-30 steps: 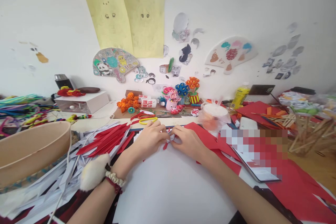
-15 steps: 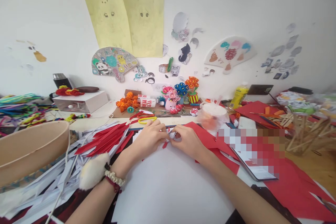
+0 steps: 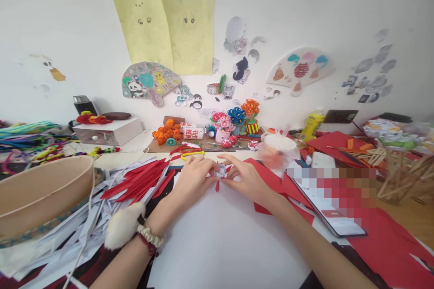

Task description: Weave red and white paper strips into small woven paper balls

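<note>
Above the far end of a large white sheet (image 3: pixel 217 239), a small folded piece of white and red paper (image 3: pixel 221 170) is between my two hands. My left hand (image 3: pixel 195 175) pinches its left side, thumb and fingertips together. My right hand (image 3: pixel 247 178) grips its right side with the thumb and bent fingers, the index finger raised over the top. A red tip points down below the fingertips. My fingers cover much of the piece, so its exact fold is hidden.
Red paper strips (image 3: pixel 142 180) and white strips lie at left, beside a beige oval container (image 3: pixel 44 189). Yellow-handled scissors (image 3: pixel 192 155) lie beyond my left hand. At right are a lidded cup (image 3: pixel 278 146), a phone (image 3: pixel 328 210) and red paper sheets (image 3: pixel 386 244).
The folded paper has turned so that a round white part shows between my hands. My right index finger has lifted and straightened. The view has shifted slightly.
</note>
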The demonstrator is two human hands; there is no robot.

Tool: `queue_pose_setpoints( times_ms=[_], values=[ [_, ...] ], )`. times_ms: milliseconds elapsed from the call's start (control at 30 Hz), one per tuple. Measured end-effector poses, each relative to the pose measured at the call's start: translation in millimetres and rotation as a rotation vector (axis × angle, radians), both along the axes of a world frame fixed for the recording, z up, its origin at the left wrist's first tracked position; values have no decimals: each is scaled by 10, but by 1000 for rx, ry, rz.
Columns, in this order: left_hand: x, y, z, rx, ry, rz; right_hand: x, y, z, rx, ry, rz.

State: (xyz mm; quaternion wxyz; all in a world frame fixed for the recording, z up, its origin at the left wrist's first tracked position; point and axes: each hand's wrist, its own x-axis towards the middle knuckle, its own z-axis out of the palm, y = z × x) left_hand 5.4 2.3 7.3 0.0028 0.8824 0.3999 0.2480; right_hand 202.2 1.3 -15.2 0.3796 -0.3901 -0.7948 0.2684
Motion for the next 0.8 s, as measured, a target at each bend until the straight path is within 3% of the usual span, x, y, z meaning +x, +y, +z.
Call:
queue_pose_setpoints(
  times_ms=[233,467,800],
  values=[
    [44,-46,-8,-24,-23,133,-82,-94,8,37,-112,-11],
    [-44,-12,-24,-5,20,30,-28,28,-81,-108,42,-58],
    [62,-82,-78,96,92,72,-91,-10,-89,-38,78,-31]
  ],
)
